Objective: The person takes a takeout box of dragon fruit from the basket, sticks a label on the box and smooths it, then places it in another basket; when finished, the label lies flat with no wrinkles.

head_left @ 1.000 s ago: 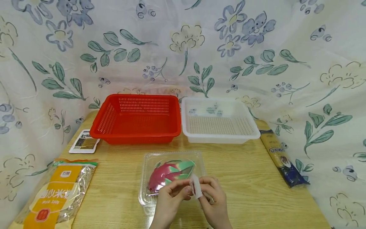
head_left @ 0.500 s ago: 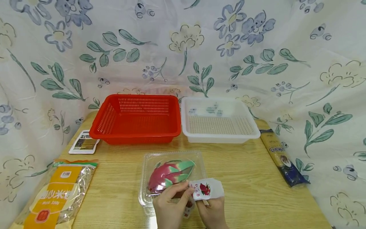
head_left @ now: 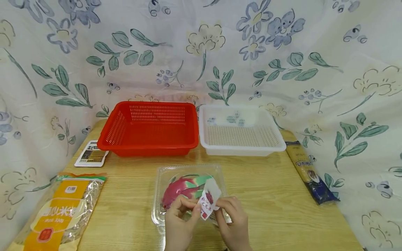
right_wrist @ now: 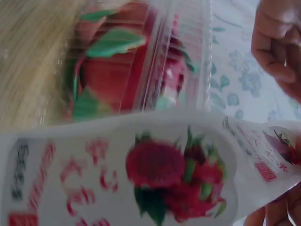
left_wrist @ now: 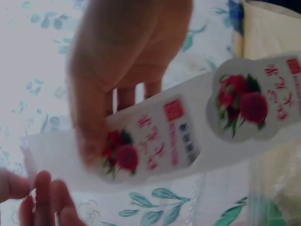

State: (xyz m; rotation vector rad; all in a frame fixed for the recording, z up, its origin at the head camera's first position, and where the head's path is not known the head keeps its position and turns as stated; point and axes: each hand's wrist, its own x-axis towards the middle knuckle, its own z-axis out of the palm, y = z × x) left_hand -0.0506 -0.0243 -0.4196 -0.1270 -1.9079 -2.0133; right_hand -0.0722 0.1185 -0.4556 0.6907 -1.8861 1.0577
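Observation:
Between both hands is a white strip of stickers (head_left: 208, 198), printed with red dragon fruit pictures and red writing. My left hand (head_left: 179, 223) pinches the strip's left edge between thumb and fingers. The right hand (head_left: 233, 221) pinches its other side. In the left wrist view the sticker strip (left_wrist: 240, 103) runs across at a slant, bearing more than one label. The sticker strip (right_wrist: 155, 169) also fills the lower part of the right wrist view. Just behind the hands, a pink and green dragon fruit (head_left: 179, 190) lies inside a clear plastic box (head_left: 158, 177).
A red basket (head_left: 154, 152) and a white basket (head_left: 242, 152) stand side by side at the back. On the left lie a small white-edged packet (head_left: 91, 155) and a large orange-and-clear food bag (head_left: 59, 209). A yellow-and-blue packet (head_left: 311, 172) lies along the right edge.
The sticker strip was seen nearly edge-on, then spread flat to the right with its print showing. Now it stands tilted upward between the hands. The right hand has shifted slightly up.

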